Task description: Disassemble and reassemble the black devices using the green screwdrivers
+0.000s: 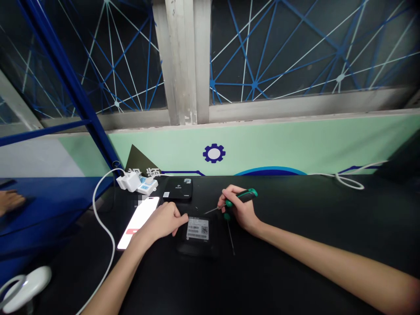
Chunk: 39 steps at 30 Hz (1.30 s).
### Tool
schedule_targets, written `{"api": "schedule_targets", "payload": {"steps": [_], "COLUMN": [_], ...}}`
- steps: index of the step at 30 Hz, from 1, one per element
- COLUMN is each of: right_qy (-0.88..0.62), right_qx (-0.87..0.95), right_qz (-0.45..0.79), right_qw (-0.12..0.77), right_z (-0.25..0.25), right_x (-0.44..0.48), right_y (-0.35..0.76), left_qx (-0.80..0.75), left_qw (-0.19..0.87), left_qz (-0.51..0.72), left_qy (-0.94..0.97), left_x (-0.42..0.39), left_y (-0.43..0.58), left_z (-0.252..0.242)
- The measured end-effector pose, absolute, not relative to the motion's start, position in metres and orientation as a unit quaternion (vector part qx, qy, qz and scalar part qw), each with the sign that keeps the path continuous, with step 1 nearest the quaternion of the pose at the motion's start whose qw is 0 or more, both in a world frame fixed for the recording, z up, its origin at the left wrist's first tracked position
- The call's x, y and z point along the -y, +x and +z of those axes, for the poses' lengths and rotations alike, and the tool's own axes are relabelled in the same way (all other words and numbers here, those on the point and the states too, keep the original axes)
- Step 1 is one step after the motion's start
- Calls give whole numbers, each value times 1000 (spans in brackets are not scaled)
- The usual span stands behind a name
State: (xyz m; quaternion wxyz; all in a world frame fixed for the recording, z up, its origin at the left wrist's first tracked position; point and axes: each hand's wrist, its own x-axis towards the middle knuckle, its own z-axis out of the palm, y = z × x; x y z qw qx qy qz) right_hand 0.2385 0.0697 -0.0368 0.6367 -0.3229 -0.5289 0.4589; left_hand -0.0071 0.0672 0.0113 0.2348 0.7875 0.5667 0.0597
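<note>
Firmly, a green-and-black screwdriver (246,195) is gripped in the closed right hand (239,208), its thin shaft angled left toward a black box (197,248) lying on the black counter (295,258). A white label (197,229) with a QR code is carried on the box's upper face; its small print cannot be read. The left hand (163,221) is loosely curled, holding nothing, with its fingertips (184,220) touching the box's edge. A second thin shaft (231,236) is seen below the right hand; whether it is held cannot be told. Beside the left hand, a lit smartphone (138,223) is laid. Farther off, a second black box (177,189) and a white power strip (146,186) are placed. Beyond them, a blue gear emblem (214,153) is painted on a mint-green wall (278,146), near partly hidden Chinese characters (141,173). Another person's hand (9,201) is seen far left.
</note>
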Motion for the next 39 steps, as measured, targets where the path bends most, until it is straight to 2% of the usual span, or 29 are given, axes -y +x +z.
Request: {"api": "schedule_targets", "payload": {"steps": [13, 25, 31, 39], "right_qy": [-365, -417, -360, -328], "right_qx": [526, 571, 584, 634], "right_qz": [414, 460, 511, 486], "right_qw": [647, 536, 517, 504], "right_z": [-22, 8, 1, -10], "right_x": [-68, -58, -56, -53], "right_y": [235, 225, 221, 227], "left_qx": [-566, -552, -550, -548], "left_qw": [225, 205, 206, 206], "left_qz": [73, 69, 66, 70], "left_qy": [790, 805, 807, 807], "left_x": [-67, -67, -68, -70], "left_y": [-7, -6, -8, -8], "left_z": [12, 13, 11, 9]}}
